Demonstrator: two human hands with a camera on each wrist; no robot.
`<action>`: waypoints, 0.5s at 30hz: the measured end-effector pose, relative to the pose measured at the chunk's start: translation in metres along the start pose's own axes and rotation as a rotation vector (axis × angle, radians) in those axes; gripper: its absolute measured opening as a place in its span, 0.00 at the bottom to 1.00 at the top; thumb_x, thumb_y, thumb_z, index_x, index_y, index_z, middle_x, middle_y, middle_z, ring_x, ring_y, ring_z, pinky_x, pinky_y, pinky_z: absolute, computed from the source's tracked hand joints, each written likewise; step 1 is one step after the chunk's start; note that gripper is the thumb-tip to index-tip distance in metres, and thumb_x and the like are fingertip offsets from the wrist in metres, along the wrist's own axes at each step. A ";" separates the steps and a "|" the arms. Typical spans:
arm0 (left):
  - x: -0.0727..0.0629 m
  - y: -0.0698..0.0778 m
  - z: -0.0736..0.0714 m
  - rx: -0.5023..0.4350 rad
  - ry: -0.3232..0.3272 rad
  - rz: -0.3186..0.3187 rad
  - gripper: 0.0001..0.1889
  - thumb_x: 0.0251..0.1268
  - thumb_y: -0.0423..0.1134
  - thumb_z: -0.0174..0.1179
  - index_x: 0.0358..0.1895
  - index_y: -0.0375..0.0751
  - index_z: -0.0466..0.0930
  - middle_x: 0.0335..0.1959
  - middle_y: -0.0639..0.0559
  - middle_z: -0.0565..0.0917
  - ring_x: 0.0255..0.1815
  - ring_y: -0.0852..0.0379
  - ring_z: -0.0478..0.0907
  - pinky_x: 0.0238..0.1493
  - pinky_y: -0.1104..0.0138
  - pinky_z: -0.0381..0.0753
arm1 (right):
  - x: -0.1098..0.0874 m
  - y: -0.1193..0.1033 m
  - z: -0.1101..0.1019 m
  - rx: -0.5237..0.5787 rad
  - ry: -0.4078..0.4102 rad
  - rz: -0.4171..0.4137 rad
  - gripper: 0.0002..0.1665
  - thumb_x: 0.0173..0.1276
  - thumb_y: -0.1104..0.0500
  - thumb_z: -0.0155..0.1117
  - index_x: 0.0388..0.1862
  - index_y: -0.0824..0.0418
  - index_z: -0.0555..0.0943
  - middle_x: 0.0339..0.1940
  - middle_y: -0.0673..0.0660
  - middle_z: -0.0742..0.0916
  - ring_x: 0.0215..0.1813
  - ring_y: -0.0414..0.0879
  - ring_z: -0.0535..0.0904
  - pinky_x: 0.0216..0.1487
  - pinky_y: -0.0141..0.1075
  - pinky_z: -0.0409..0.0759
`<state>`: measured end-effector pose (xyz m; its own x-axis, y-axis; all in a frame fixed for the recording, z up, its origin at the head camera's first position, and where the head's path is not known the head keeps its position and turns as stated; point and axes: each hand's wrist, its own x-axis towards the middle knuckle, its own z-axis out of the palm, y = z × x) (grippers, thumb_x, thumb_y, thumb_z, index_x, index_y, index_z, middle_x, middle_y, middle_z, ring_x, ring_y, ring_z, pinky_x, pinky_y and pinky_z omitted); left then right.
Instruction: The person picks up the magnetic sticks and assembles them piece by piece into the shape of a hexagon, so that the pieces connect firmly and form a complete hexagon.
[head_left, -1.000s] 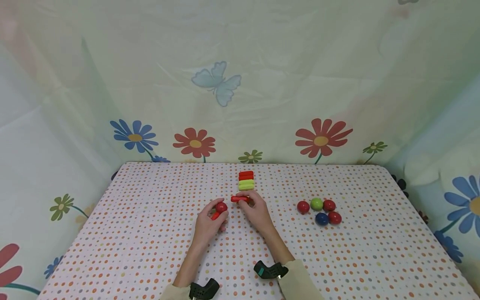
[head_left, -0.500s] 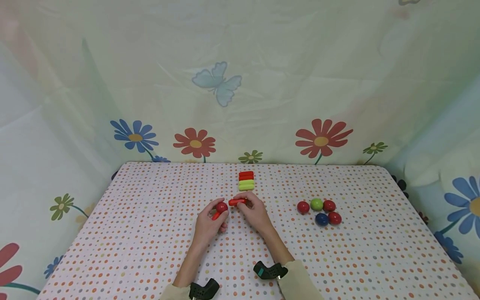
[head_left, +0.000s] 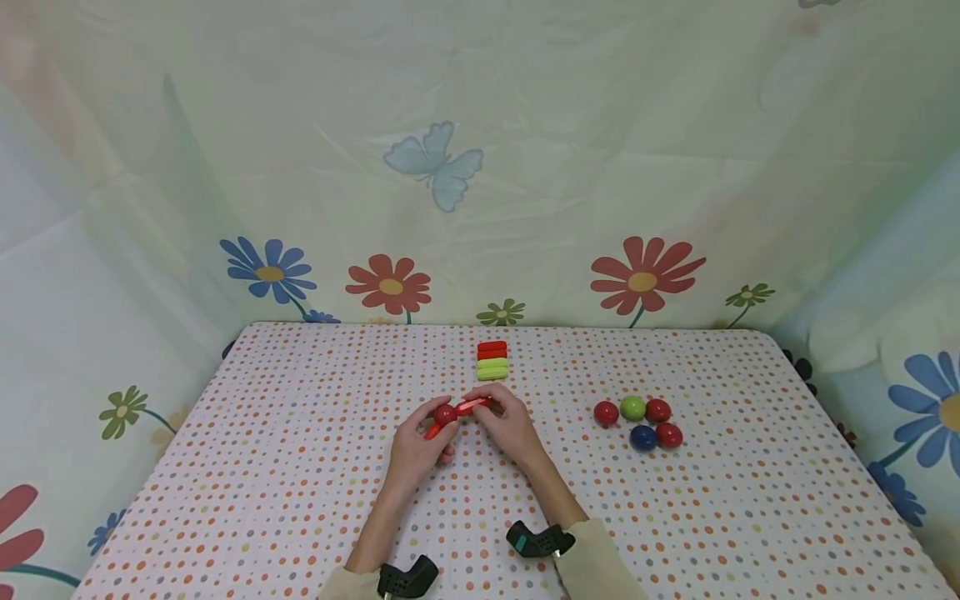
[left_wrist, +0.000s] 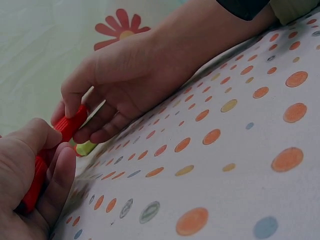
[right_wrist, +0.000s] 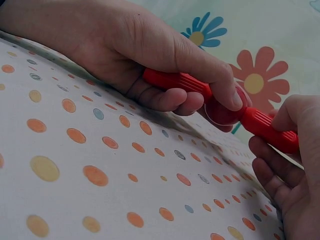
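My left hand (head_left: 417, 442) pinches a shiny red ball (head_left: 445, 414) between thumb and fingers. A ribbed red stick (right_wrist: 175, 82) meets that ball on one side and lies along the left palm. From the other side, my right hand (head_left: 513, 423) pinches a second ribbed red stick (right_wrist: 270, 131) between thumb and fingertips. Its near end sits right at the ball in the right wrist view, so stick, ball and stick form a slightly bent line. The left wrist view shows both hands close together, the ball mostly hidden behind the left fingers.
Beyond the right hand, red sticks (head_left: 492, 350) and yellow-green sticks (head_left: 492, 369) lie in a neat stack. To the right is a cluster of red balls (head_left: 607, 414), a green ball (head_left: 633, 407) and a dark blue ball (head_left: 643, 438). A dotted cloth (head_left: 300, 500) covers the table.
The right hand has brought its red stick a little left and tilted it, so that its end now meets the red ball. The left hand has hardly moved.
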<state>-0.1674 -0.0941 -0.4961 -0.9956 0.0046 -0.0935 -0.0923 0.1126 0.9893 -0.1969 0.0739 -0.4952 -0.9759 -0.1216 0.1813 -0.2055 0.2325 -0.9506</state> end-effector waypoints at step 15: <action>0.001 -0.001 -0.001 -0.009 -0.025 0.000 0.24 0.58 0.46 0.69 0.60 0.57 0.77 0.43 0.44 0.80 0.18 0.60 0.79 0.23 0.72 0.80 | 0.001 -0.002 0.000 0.054 -0.002 0.070 0.11 0.68 0.63 0.58 0.48 0.56 0.82 0.48 0.56 0.84 0.36 0.41 0.77 0.34 0.28 0.74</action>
<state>-0.1679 -0.0950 -0.4971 -0.9949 0.0297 -0.0964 -0.0929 0.1038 0.9903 -0.1974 0.0731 -0.4930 -0.9876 -0.1092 0.1132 -0.1324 0.1885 -0.9731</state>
